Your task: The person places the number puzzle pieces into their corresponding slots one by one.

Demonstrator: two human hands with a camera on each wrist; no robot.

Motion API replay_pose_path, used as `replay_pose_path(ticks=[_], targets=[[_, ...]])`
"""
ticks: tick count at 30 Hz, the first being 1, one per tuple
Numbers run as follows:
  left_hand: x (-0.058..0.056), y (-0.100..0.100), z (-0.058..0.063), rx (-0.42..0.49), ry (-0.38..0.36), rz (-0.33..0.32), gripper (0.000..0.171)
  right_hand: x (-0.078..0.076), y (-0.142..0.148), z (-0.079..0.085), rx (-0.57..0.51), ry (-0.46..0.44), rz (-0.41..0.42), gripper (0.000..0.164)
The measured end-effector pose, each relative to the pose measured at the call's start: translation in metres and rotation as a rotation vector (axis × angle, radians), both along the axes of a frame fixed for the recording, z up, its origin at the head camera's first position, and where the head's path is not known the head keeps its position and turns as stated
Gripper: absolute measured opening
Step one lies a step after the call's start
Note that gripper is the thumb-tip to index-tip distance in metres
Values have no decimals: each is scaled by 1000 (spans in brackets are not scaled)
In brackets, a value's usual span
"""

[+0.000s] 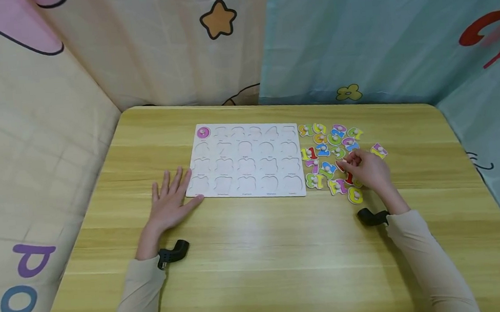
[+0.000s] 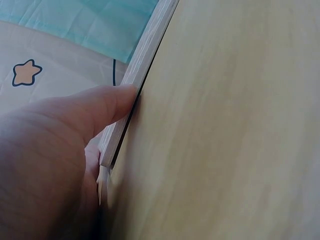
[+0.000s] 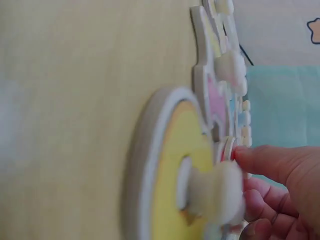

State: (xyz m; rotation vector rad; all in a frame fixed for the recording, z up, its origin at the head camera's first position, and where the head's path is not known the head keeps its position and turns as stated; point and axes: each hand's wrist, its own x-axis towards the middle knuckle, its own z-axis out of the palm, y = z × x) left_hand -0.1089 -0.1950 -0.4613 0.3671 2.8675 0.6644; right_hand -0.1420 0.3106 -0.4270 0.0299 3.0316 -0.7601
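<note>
A white number puzzle board (image 1: 234,177) with rows of shallow recesses lies on the table. In its top-left recess sits a round pink piece (image 1: 203,132) with a knob. My left hand (image 1: 170,201) rests with spread fingers at the board's lower-left corner, its thumb (image 2: 117,102) against the board's edge (image 2: 142,65). Right of the board, my right hand (image 1: 369,168) pinches a red number piece (image 1: 341,165) among the loose ones; its digit is hard to make out. Close to the right wrist camera stands out a yellow zero piece (image 3: 172,165) with a pale knob.
Several colourful knobbed number pieces lie right of the board, including a red and yellow eleven (image 1: 309,154) and a green thirteen (image 1: 314,181). One purple and yellow piece (image 1: 379,150) lies apart on the right. Curtains (image 1: 180,49) hang behind the wooden table (image 1: 258,263).
</note>
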Motion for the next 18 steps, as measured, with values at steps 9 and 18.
replay_pose_path(ticks=[9,18], targets=[[1,0,5,-13,-9,10,81,-13,-27,17,-53,30,45,33],[1,1,5,-20,-23,8,81,-69,-118,11,-108,-7,158,28]])
